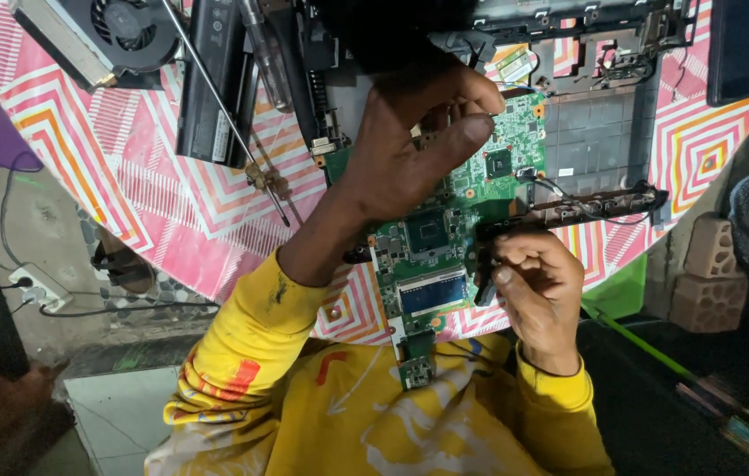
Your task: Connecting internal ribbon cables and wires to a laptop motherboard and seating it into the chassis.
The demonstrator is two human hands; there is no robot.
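The left hand (414, 141) arches over the green circuit board (445, 238), fingertips pinched on its upper part. The right hand (537, 286), curled shut, grips the board's lower right edge, beside a black laptop frame (604, 204).

The left hand (410, 145) reaches forward with fingers pinched together, while the right hand (537, 282) is curled into a loose fist.

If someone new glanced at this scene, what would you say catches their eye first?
Most striking is the green circuit board at the centre, on a table under a pink zigzag-patterned cloth. The left hand pinches something small above it, while the right hand grips its lower right edge. At top left lie a cooling fan, a black battery pack and a screwdriver.
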